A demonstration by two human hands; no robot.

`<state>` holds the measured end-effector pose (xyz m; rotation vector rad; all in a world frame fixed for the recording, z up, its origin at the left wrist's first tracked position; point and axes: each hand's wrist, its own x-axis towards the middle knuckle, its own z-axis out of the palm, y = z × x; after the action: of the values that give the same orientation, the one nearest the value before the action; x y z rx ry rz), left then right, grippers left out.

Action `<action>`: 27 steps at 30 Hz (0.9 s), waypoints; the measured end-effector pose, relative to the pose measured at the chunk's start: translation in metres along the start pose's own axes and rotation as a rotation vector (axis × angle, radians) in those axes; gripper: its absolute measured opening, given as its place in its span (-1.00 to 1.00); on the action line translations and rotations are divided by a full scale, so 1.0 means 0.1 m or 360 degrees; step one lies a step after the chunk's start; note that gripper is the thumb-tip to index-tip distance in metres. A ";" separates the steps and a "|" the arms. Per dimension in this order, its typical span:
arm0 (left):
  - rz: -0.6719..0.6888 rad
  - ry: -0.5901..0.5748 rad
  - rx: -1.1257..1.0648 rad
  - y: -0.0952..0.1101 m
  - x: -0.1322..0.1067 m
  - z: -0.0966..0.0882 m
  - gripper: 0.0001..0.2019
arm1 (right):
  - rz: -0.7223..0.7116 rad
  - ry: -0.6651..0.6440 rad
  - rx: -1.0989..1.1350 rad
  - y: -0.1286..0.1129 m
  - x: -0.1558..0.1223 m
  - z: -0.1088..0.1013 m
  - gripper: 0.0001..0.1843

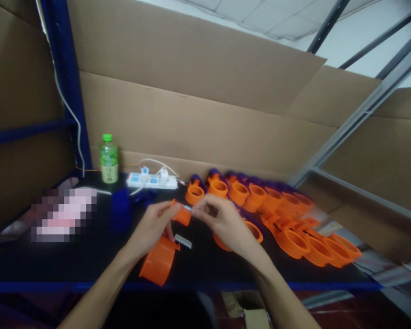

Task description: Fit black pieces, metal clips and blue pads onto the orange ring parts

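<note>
My left hand [150,226] is closed round an orange plastic part [159,260], a round ring with a small block at its top near my fingertips. My right hand [222,219] pinches a small grey metal piece [187,208] against that block. A second grey metal piece [183,241] lies on the black table [89,256] just below my hands. An orange ring [255,230] lies partly hidden under my right hand.
Several orange rings with blue parts [260,194] stand in rows at the right, more orange rings [315,249] nearer the edge. A green-capped bottle [108,159], a white power strip [152,181] and a blue object [120,209] stand at the back left. Cardboard walls surround the shelf.
</note>
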<state>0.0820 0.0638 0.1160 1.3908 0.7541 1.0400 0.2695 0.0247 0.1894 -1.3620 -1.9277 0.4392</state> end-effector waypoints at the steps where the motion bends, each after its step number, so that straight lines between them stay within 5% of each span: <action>1: 0.0010 0.0033 0.0008 0.00 0.00 0.01 -0.56 | -0.0032 -0.0010 0.0025 0.02 0.06 0.02 -0.87; 8: 0.0040 0.0145 0.0013 -0.02 0.03 0.05 -0.58 | -0.0125 -0.0178 0.0163 -0.05 0.33 0.13 -0.86; 12: 0.0087 0.0227 -0.0191 0.00 0.04 0.02 -0.62 | -0.0116 -0.0044 0.0202 0.12 0.35 0.17 -0.66; 15: 0.0107 0.0395 -0.0473 0.03 0.04 -0.03 -0.64 | -0.0042 0.0155 -0.0185 0.45 0.27 0.28 -0.65; 19: 0.0138 0.0504 -0.0718 0.09 0.03 -0.06 -0.62 | 0.0017 0.0018 -0.0915 0.85 0.09 0.47 -0.85; 27: 0.0131 0.0357 -0.0738 0.13 0.02 -0.05 -0.63 | 0.0088 -0.0053 -0.1224 0.90 -0.08 0.53 -0.85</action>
<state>0.0765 0.0662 0.1283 0.9227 0.5699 1.3523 0.2930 0.0587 0.0928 -1.8793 -2.1886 -0.3048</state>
